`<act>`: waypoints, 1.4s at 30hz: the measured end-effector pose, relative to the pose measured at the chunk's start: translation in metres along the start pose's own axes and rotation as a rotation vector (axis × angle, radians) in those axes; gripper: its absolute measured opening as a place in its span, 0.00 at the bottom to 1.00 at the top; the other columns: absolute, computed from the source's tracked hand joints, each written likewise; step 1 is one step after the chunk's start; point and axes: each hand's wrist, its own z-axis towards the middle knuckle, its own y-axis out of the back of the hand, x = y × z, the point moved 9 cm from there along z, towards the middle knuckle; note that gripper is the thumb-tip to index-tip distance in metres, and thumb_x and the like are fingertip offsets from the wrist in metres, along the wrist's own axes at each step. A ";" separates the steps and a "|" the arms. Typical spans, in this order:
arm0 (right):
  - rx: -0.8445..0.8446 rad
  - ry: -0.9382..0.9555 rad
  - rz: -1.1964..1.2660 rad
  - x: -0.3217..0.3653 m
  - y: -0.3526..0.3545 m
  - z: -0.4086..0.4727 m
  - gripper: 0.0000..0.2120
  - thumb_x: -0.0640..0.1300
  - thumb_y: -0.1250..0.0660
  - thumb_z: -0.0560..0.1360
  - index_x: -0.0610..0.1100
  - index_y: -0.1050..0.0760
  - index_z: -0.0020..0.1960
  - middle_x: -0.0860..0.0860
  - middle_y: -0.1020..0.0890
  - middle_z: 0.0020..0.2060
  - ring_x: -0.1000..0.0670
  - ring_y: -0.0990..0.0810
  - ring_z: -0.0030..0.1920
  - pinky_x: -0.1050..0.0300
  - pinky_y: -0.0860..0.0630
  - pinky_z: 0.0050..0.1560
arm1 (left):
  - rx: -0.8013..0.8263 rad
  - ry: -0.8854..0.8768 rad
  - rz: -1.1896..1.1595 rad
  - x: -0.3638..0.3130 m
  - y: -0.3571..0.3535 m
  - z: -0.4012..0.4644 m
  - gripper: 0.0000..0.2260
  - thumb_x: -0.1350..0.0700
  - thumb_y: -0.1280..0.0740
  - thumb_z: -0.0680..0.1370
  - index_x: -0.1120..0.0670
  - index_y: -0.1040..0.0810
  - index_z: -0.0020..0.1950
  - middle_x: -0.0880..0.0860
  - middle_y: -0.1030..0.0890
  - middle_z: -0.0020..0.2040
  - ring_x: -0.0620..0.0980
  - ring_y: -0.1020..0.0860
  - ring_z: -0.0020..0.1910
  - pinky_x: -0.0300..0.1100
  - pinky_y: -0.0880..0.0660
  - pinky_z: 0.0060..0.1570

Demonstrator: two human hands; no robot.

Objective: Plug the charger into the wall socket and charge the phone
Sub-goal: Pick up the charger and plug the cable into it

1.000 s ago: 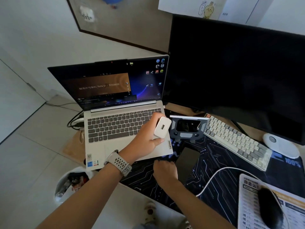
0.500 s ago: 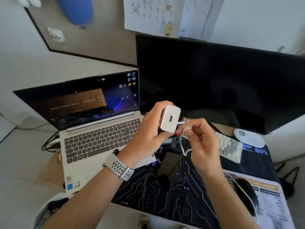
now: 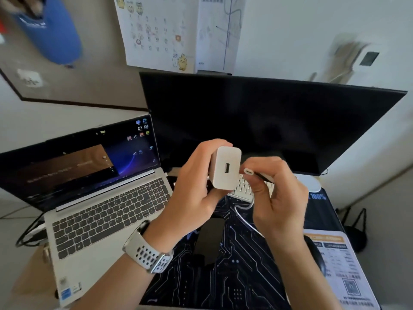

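Two hands raised above the middle of the surface, level with the lower edge of the dark monitor (image 3: 268, 121). Left hand (image 3: 194, 193), watch (image 3: 148, 253) on the wrist, has its fingers curled round a white charger (image 3: 225, 168); the port face is turned toward the camera. Right hand (image 3: 277, 198) pinches the plug end of a white cable (image 3: 248, 171) between thumb and fingers, tip pointed at the charger and just beside it, not touching the port. Cable drops below the right hand in a loop toward the surface.

Phone (image 3: 210, 240) lies flat and dark on the patterned desk mat (image 3: 223, 283), below the hands, near the front edge of the surface. Open laptop (image 3: 93, 198) at the left edge, screen lit. White keyboard (image 3: 243, 189) partly hidden behind the hands. Black mouse (image 3: 315, 253) on a printed pad (image 3: 348, 269) at the right front corner. Papers (image 3: 178, 32) pinned on the wall above the monitor. No containers can be made out on the surface.
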 end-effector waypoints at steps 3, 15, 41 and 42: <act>-0.048 0.085 0.011 0.009 0.006 0.008 0.08 0.32 0.34 0.75 0.44 0.26 0.50 0.53 0.21 0.44 0.50 0.19 0.46 0.58 0.23 0.44 | -0.033 -0.017 -0.017 -0.009 0.003 0.001 0.26 0.63 0.28 0.71 0.54 0.33 0.65 0.52 0.25 0.56 0.51 0.24 0.53 0.40 0.24 0.47; -0.195 0.080 0.239 0.020 0.006 0.016 0.08 0.31 0.28 0.72 0.40 0.23 0.48 0.47 0.17 0.43 0.44 0.15 0.45 0.47 0.20 0.39 | -0.114 -0.027 -0.065 -0.026 0.024 0.008 0.26 0.60 0.25 0.70 0.46 0.33 0.62 0.56 0.23 0.55 0.55 0.21 0.53 0.56 0.20 0.43; -0.197 -1.637 0.378 -0.259 -0.107 -0.181 0.08 0.40 0.28 0.74 0.43 0.24 0.38 0.49 0.23 0.30 0.51 0.27 0.30 0.56 0.29 0.32 | -0.141 0.215 0.060 0.049 0.046 -0.026 0.24 0.50 0.27 0.68 0.37 0.34 0.59 0.47 0.23 0.57 0.51 0.24 0.57 0.56 0.23 0.51; -0.149 -1.657 0.324 -0.266 -0.109 -0.195 0.07 0.41 0.28 0.74 0.42 0.22 0.38 0.48 0.23 0.29 0.50 0.27 0.29 0.55 0.29 0.32 | -0.138 0.224 0.068 0.052 0.046 -0.028 0.24 0.50 0.27 0.68 0.40 0.33 0.60 0.49 0.23 0.57 0.52 0.24 0.56 0.57 0.23 0.50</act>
